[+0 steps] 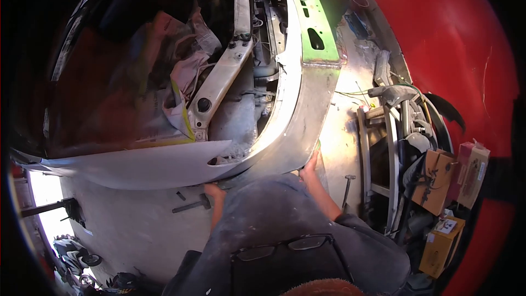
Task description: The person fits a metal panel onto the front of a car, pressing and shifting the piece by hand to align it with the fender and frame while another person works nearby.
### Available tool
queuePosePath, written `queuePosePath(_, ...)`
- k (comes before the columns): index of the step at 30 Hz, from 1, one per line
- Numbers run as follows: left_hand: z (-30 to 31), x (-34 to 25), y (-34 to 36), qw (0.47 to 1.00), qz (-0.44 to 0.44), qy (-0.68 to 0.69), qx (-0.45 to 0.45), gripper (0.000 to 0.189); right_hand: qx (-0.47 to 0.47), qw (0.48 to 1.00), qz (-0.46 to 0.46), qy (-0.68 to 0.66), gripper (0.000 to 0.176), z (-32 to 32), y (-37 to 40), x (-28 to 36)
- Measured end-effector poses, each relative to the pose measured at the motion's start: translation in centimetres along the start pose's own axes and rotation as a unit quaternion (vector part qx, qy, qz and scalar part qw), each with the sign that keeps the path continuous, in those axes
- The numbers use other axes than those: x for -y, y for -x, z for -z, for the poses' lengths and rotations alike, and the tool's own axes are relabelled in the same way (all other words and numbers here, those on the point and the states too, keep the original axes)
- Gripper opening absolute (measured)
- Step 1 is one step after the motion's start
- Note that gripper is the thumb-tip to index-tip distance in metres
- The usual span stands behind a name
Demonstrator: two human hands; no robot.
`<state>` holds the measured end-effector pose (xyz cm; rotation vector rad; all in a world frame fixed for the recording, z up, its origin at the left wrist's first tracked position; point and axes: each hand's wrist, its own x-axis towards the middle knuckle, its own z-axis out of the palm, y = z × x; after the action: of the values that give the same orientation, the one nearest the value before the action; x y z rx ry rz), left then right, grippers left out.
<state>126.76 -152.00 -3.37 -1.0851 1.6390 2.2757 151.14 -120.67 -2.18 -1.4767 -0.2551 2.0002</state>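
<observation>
Pressing against the lower edge of a bare metal panel (307,109), the person's right hand (310,165) points its fingers up and forward, away from the body. They lie against the metal, but whether they hook around the edge or only push on it cannot be told. The left hand (213,191) sits lower and nearer the body. It is tucked under the lip where the bare metal meets a white panel (137,164), and its fingers are hidden, so its state cannot be told either.

The panel lies directly ahead of both hands. Its long axis curves like an arch, rising away from the right hand toward a green plate (320,33) and sweeping left from the left hand as the white skin. The right hand is the one more plainly on it.

Just beside the left hand, a hammer (193,205) lies on the concrete floor (137,225). A second hammer (347,189) stands near the right forearm. Toward the floor's right edge are cardboard boxes (435,181), with a red body shell (449,38) beyond. Glasses (285,246) hang on the person's grey shirt.
</observation>
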Motion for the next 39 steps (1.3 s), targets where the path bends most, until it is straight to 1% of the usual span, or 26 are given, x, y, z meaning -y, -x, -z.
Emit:
queuePosePath(1, -0.2, -0.3, 0.3, 0.999, -0.026, -0.034, 0.012, 0.022, -0.003, 1.000, 0.001, 0.003, 0.082, -0.3, 0.4, 0.2)
queuePosePath(2, -0.1, -0.6, 0.8, 0.985, -0.063, -0.157, 0.018, 0.021, -0.006, 1.000, 0.002, 0.005, 0.081, -0.7, 0.7, 0.4)
queuePosePath(3, -0.4, -1.4, 1.9, 0.955, -0.100, -0.277, 0.014, 0.021, -0.039, 0.999, -0.005, -0.005, 0.078, -0.9, 0.6, 0.3)
queuePosePath(5, -0.3, -2.2, 2.5, 0.921, -0.115, -0.372, 0.022, 0.021, -0.036, 0.999, 0.004, -0.008, 0.077, -1.2, 0.7, 0.4)
queuePosePath(7, 0.3, -1.7, 1.2, 0.942, -0.073, -0.326, 0.042, 0.020, -0.037, 0.999, 0.024, -0.017, 0.073, -0.9, 0.3, 0.0)
queuePosePath(9, 0.8, -0.7, 0.1, 0.985, -0.009, -0.169, 0.019, 0.021, -0.034, 0.999, 0.024, -0.021, 0.071, -1.0, 0.6, 0.1)
queuePosePath(10, 1.2, -0.2, -0.5, 0.994, -0.001, -0.108, 0.002, 0.022, -0.032, 0.999, 0.023, -0.022, 0.071, -1.4, 1.3, 0.5)
queuePosePath(12, 1.1, 0.0, -1.0, 0.999, 0.002, -0.050, -0.008, 0.023, -0.033, 0.999, 0.015, -0.024, 0.070, -2.0, 2.0, 0.8)
queuePosePath(14, 0.2, -0.3, -1.0, 0.998, -0.008, -0.061, 0.002, 0.024, -0.017, 0.999, 0.026, -0.012, 0.070, -1.5, 1.3, 0.6)
queuePosePath(16, -0.8, -1.1, -0.6, 0.996, -0.012, -0.084, 0.015, 0.024, -0.022, 0.999, 0.038, -0.018, 0.068, -2.3, 2.0, 0.9)
queuePosePath(18, -0.4, -1.4, -0.1, 0.994, -0.010, -0.103, 0.017, 0.025, -0.022, 0.999, 0.041, -0.027, 0.068, -2.9, 2.6, 1.4)
queuePosePath(19, 0.3, -1.0, -0.4, 0.994, -0.008, -0.111, 0.013, 0.025, 0.001, 0.999, 0.037, -0.035, 0.068, -2.4, 1.8, 1.1)
queuePosePath(20, 0.9, -0.5, -0.8, 0.974, -0.054, -0.219, 0.017, 0.025, 0.002, 0.999, 0.033, -0.037, 0.069, -1.8, 1.3, 0.8)
queuePosePath(21, 1.4, -0.3, -1.5, 0.975, -0.033, -0.218, 0.014, 0.025, 0.005, 0.999, 0.028, -0.037, 0.069, -2.0, 1.6, 1.1)
queuePosePath(22, 1.2, -0.5, -1.1, 0.970, -0.040, -0.238, 0.015, 0.024, 0.011, 0.999, 0.021, -0.036, 0.070, -2.4, 1.9, 1.2)
queuePosePath(23, 0.8, -0.5, -0.5, 0.982, -0.023, -0.185, -0.008, 0.023, 0.020, 0.999, 0.008, -0.028, 0.070, -2.5, 2.3, 1.5)
queuePosePath(24, 0.4, -0.7, 0.3, 0.991, -0.008, -0.131, -0.033, 0.023, 0.022, 0.999, 0.020, -0.021, 0.068, -2.4, 1.8, 1.4)
queuePosePath(26, 1.0, -0.2, -0.1, 0.968, -0.079, -0.236, 0.021, 0.025, 0.034, 0.998, 0.048, -0.008, 0.063, -1.4, 0.4, 0.8)
queuePosePath(29, -0.5, -1.6, 2.1, 0.990, -0.024, -0.137, 0.010, 0.019, 0.035, 0.998, 0.043, 0.008, 0.059, -0.4, -0.8, 0.4)
queuePosePath(32, -1.2, -2.0, 4.0, 0.982, -0.088, -0.161, 0.031, 0.020, 0.042, 0.998, 0.016, 0.043, 0.058, -0.8, -0.4, 1.1)
queuePosePath(33, -1.3, -2.5, 4.5, 0.993, -0.045, -0.097, 0.053, 0.022, 0.035, 0.998, 0.019, 0.058, 0.057, -1.1, -0.4, 1.4)
queuePosePath(35, -1.1, -1.7, 4.1, 0.994, -0.052, -0.065, 0.076, 0.022, 0.015, 0.996, 0.026, 0.080, 0.056, -1.4, 0.0, 1.5)
queuePosePath(36, -0.7, -1.2, 3.6, 0.993, -0.057, -0.053, 0.088, 0.021, 0.030, 0.994, 0.019, 0.105, 0.055, -0.5, -0.9, 1.6)
queuePosePath(37, -0.3, -0.7, 2.7, 0.985, -0.078, -0.133, 0.076, 0.018, 0.046, 0.990, 0.012, 0.130, 0.054, 0.6, -1.9, 1.6)
queuePosePath(38, 0.7, 1.5, -0.4, 0.976, -0.122, -0.168, 0.061, 0.020, 0.062, 0.986, 0.006, 0.155, 0.053, 1.5, -2.8, 1.7)
queuePosePath(39, 2.5, 4.9, -4.5, 0.964, -0.164, -0.204, 0.047, 0.023, 0.092, 0.979, -0.011, 0.184, 0.055, 2.2, -3.3, 2.0)
